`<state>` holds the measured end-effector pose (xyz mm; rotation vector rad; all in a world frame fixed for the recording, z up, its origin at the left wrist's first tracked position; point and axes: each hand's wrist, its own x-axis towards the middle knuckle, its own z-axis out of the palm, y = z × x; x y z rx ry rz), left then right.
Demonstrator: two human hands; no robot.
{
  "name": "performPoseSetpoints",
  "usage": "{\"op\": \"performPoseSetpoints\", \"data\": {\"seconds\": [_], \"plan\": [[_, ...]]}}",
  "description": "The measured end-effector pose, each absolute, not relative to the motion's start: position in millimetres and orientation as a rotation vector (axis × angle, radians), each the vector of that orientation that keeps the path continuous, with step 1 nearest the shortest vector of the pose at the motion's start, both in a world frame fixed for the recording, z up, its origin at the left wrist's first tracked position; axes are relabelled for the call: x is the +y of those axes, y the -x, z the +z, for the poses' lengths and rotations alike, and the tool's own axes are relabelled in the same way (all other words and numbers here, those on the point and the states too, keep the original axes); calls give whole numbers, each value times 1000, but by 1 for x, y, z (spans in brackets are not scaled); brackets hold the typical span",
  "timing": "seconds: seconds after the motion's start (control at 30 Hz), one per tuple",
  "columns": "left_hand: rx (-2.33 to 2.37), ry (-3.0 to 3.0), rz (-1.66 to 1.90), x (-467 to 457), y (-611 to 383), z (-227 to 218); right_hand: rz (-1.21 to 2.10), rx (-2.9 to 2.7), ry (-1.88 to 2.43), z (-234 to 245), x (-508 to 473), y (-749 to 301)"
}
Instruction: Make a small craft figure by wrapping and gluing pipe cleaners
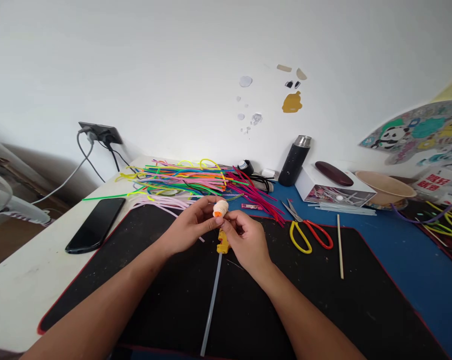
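Both hands meet over the middle of the black mat, pinching a small fuzzy cream-white figure (221, 207) with an orange bit (217, 214) on its front. It looks like wound pipe cleaner. My left hand (190, 223) holds it from the left, thumb and fingers closed. From the right, the thumb and fingers of my right hand (248, 240) close at its lower edge. Just below lies a yellow glue gun (223, 245), partly hidden behind my right hand. A long translucent glue stick (212, 305) runs from it toward the mat's near edge.
Behind the hands lies a pile of colourful pipe cleaners (188, 177). At right are scissors (301, 225), a wooden stick (340, 247), a white box (334, 185), a bowl (385, 187) and a black thermos (295, 160). A phone (95, 225) lies at left on the black mat (166, 305).
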<state>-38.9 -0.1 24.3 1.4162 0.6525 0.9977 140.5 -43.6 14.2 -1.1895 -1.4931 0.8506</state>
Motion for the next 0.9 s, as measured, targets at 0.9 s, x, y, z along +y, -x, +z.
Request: {"op": "performPoseSetpoints", "data": {"seconds": [0.9], "plan": [[727,-1262,997,2,35,22,1296,-950,936,23,-24,-157]]}}
